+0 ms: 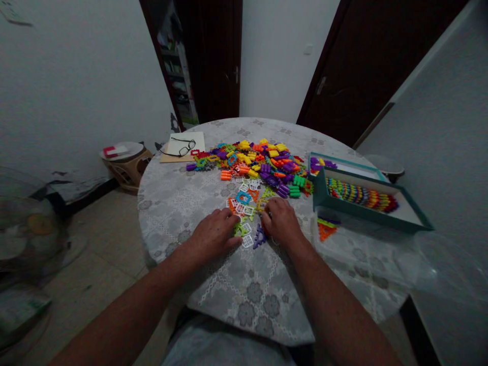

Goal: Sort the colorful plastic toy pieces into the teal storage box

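My left hand [215, 230] rests palm down at the left of a loose spread of flat plastic building pieces. Its thumb stands apart from the fingers, beside a lime-green piece [240, 230] and a white lattice piece [247, 241]. Across from it, my right hand [281, 219] lies over the right side of the spread with bent fingers. These are close to a yellow piece [261, 204], and their tips are mostly hidden. A purple triangular piece [260, 237] lies between the hands. Farther forward is a blue ring-shaped piece [243, 197].
A heap of colourful plastic pieces [263, 160] covers the table's middle. At right stand a green-edged box [373, 216] with rows of pieces, its lid [366, 172], and orange triangles [326, 232] beside clear plastic. Glasses [185, 150] lie on a pad [198, 141] at left.
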